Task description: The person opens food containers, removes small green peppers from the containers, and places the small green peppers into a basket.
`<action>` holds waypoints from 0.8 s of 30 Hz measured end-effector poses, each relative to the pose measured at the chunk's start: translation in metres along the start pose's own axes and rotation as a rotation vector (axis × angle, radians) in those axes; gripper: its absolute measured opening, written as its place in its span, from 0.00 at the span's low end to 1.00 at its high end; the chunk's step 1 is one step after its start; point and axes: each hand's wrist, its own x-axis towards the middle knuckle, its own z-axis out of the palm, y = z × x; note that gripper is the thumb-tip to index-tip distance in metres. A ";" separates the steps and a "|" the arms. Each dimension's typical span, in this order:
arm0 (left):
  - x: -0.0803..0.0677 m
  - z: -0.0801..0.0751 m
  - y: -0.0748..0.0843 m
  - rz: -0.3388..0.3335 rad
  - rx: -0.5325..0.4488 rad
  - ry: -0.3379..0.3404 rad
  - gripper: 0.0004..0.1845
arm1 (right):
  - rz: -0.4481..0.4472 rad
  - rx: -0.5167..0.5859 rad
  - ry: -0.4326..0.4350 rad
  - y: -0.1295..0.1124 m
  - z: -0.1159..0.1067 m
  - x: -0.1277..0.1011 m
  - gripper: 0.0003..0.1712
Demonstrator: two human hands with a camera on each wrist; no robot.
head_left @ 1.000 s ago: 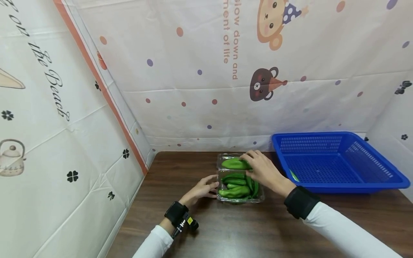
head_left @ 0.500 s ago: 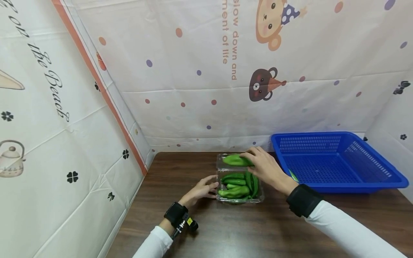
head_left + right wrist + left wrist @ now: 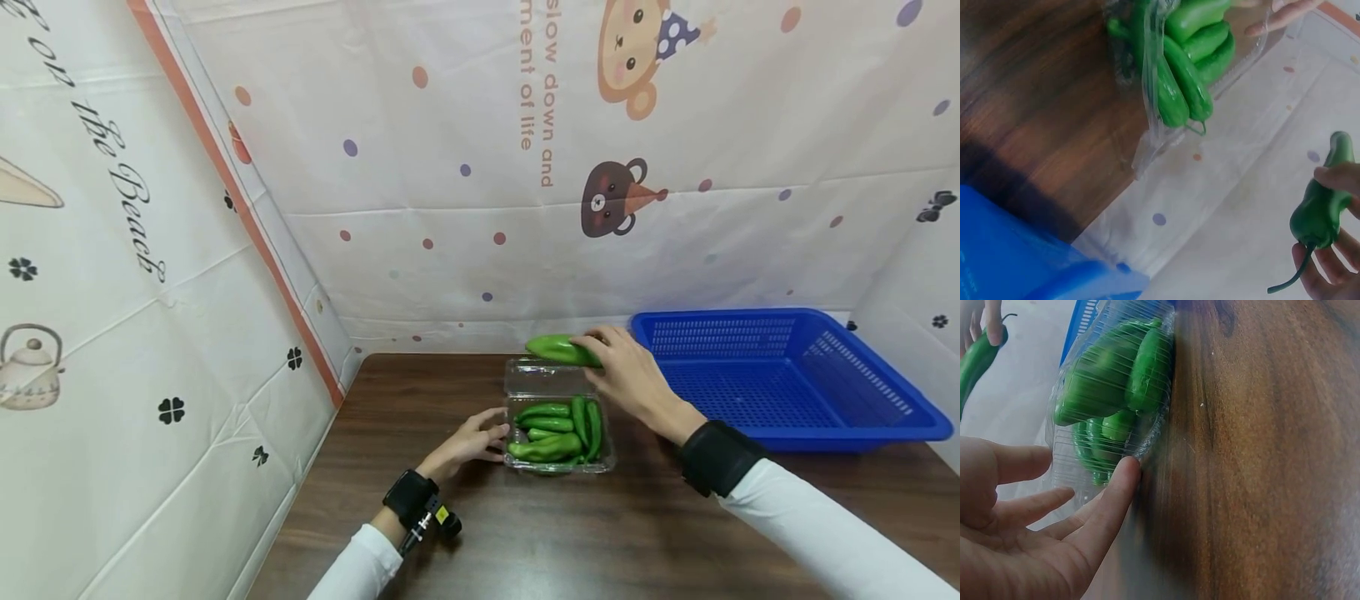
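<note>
While the right hand (image 3: 628, 375) pinches it by the stem end, fingers curled round the thick shoulder, the green pepper (image 3: 561, 349) hangs in the air above the far edge of the clear plastic box (image 3: 557, 421), at about twelve o'clock from the box and just left of the blue basket (image 3: 787, 379). In the right wrist view the pepper (image 3: 1322, 203) looks glossy, smooth and tapered, with a thin curved stalk trailing below the fingertips (image 3: 1302, 255). I judge it light and fairly firm but slick-skinned, so the broad shoulder near the stalk gives a surer hold than the narrow tip; the stalk alone could snap.

The box is thin, ribbed, see-through plastic, flimsy by the look of it, with its lid folded open toward twelve o'clock; several more peppers (image 3: 555, 429) lie packed side by side inside. The left hand (image 3: 468, 442), at nine o'clock from the box, rests with its fingers spread and nearly straight, one fingertip (image 3: 1125, 472) touching the box wall. The basket is stiff perforated plastic, at three o'clock, on the dark wood-grain table (image 3: 450, 533).
</note>
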 end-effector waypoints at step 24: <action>0.002 0.001 -0.002 -0.004 -0.003 0.009 0.29 | 0.161 0.052 0.218 0.036 -0.049 -0.010 0.29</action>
